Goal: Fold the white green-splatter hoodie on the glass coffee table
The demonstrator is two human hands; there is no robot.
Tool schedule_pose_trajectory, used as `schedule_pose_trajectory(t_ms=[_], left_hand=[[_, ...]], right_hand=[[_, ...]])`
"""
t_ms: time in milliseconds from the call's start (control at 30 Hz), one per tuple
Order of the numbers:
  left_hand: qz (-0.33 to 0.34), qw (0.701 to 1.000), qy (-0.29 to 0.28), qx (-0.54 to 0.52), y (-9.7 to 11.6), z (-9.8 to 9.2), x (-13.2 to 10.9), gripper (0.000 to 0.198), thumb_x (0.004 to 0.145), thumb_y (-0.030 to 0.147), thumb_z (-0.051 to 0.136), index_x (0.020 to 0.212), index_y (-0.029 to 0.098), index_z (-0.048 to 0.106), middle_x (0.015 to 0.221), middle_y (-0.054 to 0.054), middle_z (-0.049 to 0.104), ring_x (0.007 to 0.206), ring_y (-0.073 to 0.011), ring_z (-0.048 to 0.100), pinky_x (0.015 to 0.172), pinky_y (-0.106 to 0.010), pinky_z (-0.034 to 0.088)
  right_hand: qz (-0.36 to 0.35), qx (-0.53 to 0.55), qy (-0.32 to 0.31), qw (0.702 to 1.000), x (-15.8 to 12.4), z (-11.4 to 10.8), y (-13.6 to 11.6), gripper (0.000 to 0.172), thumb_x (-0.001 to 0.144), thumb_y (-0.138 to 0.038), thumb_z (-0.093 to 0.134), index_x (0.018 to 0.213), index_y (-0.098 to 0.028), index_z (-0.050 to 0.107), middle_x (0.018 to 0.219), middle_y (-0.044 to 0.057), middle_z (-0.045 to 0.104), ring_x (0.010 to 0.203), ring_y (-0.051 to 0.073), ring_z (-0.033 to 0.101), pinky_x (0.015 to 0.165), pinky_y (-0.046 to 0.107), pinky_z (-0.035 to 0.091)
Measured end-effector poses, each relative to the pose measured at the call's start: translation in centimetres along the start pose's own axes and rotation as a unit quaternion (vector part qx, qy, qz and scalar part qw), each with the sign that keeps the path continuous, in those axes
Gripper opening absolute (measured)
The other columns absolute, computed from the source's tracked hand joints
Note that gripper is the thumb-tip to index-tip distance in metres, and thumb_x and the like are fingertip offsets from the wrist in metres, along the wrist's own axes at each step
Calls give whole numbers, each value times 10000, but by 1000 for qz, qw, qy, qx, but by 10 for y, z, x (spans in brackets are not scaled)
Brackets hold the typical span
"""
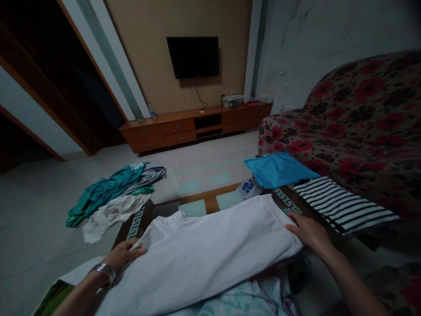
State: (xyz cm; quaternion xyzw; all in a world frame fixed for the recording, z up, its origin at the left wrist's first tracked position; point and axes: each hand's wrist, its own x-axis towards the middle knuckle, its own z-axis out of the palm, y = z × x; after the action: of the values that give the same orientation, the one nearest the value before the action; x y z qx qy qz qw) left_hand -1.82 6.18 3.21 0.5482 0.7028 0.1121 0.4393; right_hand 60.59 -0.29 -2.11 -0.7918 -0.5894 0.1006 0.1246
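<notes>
Holding a smooth, apparently folded white cloth garment [210, 252] spread between both hands, over the near part of a low dark table with a pale key-pattern border [135, 223]. Grasping the upper left edge with the left hand [122, 256]; gripping the right end with the right hand [306, 232]. Probably light, soft and limp, not fragile or very slippery; apt to sag or crease mid-span if slackened. Best taken at opposite edges, catching all layers together. Noting beneath the near edge a crumpled pale blue patterned cloth [250, 299]; at the table's right, a flat black-and-white striped cloth [345, 205].
</notes>
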Motion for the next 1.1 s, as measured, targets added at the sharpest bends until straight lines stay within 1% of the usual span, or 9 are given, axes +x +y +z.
schedule_pose_trajectory(t_ms=[100,200,333,467,567,733,833,1000,1100], left_hand=[[16,999,-37,-36,-7,0,1,565,525,631,705,891,202,684,896,-32,708,837,-240,651,735,-285,518],[34,998,-24,-57,-13,-3,8,519,531,614,707,829,190,671,836,-29,694,778,-217,634,697,-274,506],[29,994,-43,-100,-16,-1,16,511,527,567,729,861,185,670,834,-25,695,785,-218,628,716,-282,500],[29,990,-35,-135,-23,1,19,511,526,556,738,863,178,670,822,-21,696,748,-206,621,687,-276,490],[40,991,-12,-129,-29,3,22,516,535,572,728,850,167,676,796,-23,689,720,-197,609,666,-273,478],[25,992,78,-99,-27,9,24,521,572,631,662,757,144,650,688,-16,639,609,-167,550,560,-255,416],[25,991,109,-67,-20,12,24,480,603,619,621,716,152,624,634,-5,605,585,-168,529,535,-255,373],[75,977,170,103,-13,15,25,290,648,468,600,636,178,597,598,8,555,644,-186,537,600,-264,349],[100,964,211,127,-15,24,21,209,670,390,597,685,182,587,662,-1,567,672,-183,536,637,-268,365]], right_hand=[[-65,-36,29,997,9,-20,-45,354,785,-279,565,1100,-136,637,1058,172,662,1005,299,603,851,384,433],[-186,91,8,978,24,-16,-135,280,833,-247,509,1028,-139,678,1050,136,674,989,243,598,890,336,414],[-331,213,-129,910,31,30,-273,202,831,-258,539,791,-175,719,827,65,707,778,178,611,715,260,419],[-272,143,-144,941,25,78,-361,373,825,-478,563,652,-169,682,753,93,685,758,203,588,679,284,391],[-281,166,-117,938,25,96,-382,282,782,-442,627,690,-178,659,820,74,661,824,197,565,718,275,388],[-278,275,-40,919,36,109,-375,130,829,-276,589,878,-167,638,961,61,624,935,174,529,817,261,380],[-255,192,-73,945,34,114,-371,181,816,-285,608,955,-173,635,1002,84,628,972,201,532,837,296,377],[-228,91,-129,961,32,109,-388,484,747,-489,654,1082,-145,590,1110,162,612,1040,279,550,843,366,400],[-217,69,-172,958,37,105,-402,460,660,-408,723,1011,-135,609,1073,185,635,997,306,579,801,378,416]])
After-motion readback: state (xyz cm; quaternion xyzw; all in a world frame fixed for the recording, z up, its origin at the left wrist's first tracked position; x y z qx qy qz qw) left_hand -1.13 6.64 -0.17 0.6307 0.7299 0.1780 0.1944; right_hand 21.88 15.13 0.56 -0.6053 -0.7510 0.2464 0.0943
